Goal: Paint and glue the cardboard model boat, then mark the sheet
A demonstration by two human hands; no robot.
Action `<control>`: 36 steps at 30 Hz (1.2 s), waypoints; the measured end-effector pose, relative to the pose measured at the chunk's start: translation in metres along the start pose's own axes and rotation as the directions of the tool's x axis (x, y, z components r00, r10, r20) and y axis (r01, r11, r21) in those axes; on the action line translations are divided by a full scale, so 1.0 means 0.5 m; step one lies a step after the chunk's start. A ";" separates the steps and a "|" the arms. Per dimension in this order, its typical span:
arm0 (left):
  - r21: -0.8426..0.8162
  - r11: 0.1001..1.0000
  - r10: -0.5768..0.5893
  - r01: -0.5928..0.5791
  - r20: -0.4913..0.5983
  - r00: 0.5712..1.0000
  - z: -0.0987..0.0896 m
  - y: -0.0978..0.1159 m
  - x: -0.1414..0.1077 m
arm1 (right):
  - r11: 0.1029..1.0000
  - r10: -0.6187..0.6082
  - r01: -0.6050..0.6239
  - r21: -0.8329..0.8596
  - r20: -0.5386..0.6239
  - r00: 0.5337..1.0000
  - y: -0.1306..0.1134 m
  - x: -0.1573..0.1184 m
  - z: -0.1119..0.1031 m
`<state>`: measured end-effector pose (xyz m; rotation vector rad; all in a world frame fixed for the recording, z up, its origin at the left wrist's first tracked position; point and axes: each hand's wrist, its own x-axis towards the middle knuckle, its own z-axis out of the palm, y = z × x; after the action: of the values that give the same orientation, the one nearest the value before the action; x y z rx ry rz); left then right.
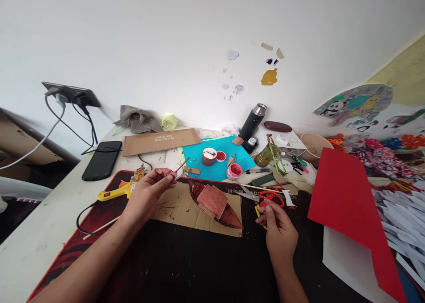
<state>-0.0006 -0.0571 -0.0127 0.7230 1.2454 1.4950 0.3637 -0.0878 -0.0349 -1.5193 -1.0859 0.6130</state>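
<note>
A small reddish-brown model boat (212, 201) with a flat square cover lies slanted on a cardboard piece (172, 208) on the black mat. Left of it, my left hand (154, 188) pinches a thin brown stick (183, 164) that points up and right. My right hand (279, 228) is raised to the right of the boat, its fingers curled near the red-handled scissors (270, 197) and a yellow strip; whether it holds anything is unclear. Behind the boat stand a brown-and-white jar (209, 156) and a pink paint pot (234, 171) on blue paper (219, 143).
A yellow glue gun (114, 192) and a black phone (102, 160) lie at left. Cardboard (161, 141), a towel and a black flask (253, 122) line the wall side. Red card (345, 188) and many white paper strips (403, 219) fill the right.
</note>
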 end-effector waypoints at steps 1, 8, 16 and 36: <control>0.011 1.000 0.011 -0.011 0.000 1.000 0.001 0.002 -0.001 | 1.000 -0.002 0.002 -0.002 -0.003 1.000 0.000 0.000 0.000; 0.093 0.991 0.093 -0.095 0.020 0.995 0.005 0.017 -0.020 | 1.000 -0.006 0.006 -0.016 0.006 1.000 0.005 0.001 0.002; 0.312 0.944 0.085 -0.109 0.090 0.992 -0.005 0.035 -0.058 | 1.000 -0.006 0.007 -0.023 0.014 1.000 0.004 0.000 0.002; 0.604 0.778 0.021 -0.173 0.250 0.968 -0.021 0.024 -0.085 | 0.998 -0.022 0.026 -0.052 0.068 0.997 0.004 0.003 0.002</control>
<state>-0.0012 -0.0998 0.0021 1.3793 1.5497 1.0152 0.3641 -0.0861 -0.0367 -1.5379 -1.1782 0.6273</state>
